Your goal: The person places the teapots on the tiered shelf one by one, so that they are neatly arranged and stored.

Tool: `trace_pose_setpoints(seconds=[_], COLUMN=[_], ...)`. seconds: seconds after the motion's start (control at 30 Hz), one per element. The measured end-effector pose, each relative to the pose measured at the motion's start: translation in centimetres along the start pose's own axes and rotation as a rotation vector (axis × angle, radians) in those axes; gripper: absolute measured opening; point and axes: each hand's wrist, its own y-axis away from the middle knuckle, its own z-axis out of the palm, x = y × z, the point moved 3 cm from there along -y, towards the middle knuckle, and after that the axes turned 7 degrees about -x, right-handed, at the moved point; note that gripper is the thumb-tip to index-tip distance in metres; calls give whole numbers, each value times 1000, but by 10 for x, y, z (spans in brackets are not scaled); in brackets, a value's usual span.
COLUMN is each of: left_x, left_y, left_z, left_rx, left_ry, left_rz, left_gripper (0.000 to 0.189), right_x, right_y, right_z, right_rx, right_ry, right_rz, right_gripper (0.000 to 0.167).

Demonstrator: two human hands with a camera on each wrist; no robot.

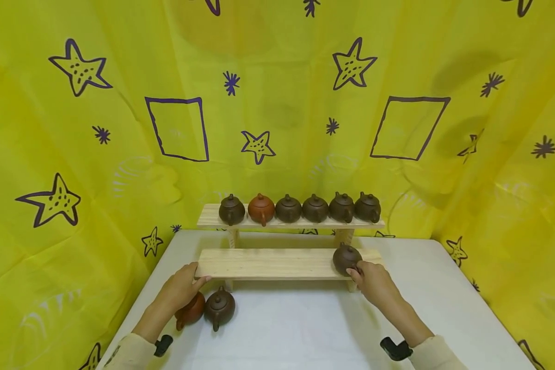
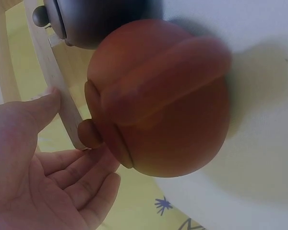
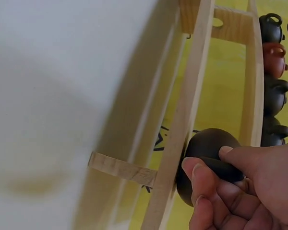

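Observation:
My right hand (image 1: 374,283) pinches the handle of a dark brown teapot (image 1: 345,258) at the right end of the lower board of a two-tier wooden shelf (image 1: 268,263). In the right wrist view, the thumb and index finger close on that handle (image 3: 222,168), and the pot's base meets the board. My left hand (image 1: 179,288) holds the left end of the same board, thumb on its front edge and fingers behind. Just below that hand, a reddish-brown teapot (image 2: 158,100) stands on the table, partly hidden in the head view. Beside it is another dark teapot (image 1: 219,309).
Along the upper board (image 1: 208,216) stands a row of several teapots, one reddish (image 1: 261,208) and the others dark. The shelf rests on a white table (image 1: 287,329). A yellow patterned curtain (image 1: 287,103) surrounds the table's back and sides.

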Motion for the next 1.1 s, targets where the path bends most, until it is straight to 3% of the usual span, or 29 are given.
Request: trace_pose_setpoints(seconds=[0.6,0.77,0.87,0.97,1.1], left_x=[0,1,1,0,1], left_y=[0,0,1,1,2], left_z=[1,1,1,1,0], left_rx=[7,6,10,13,15], left_ry=[-6,-5,-5,-1,0], left_rz=[6,4,5,5,5], left_gripper=[56,57,58,58,58], right_x=[5,6,7,7,5], right_y=[-7,-7,-6,-3,5], right_z=[7,6,5,6,17], right_rx=[9,-18,-74,-207,-359], right_ry=[22,9,28,51,67], right_rz=[42,93,140,226,245], right_gripper=[37,42,44,46,45])
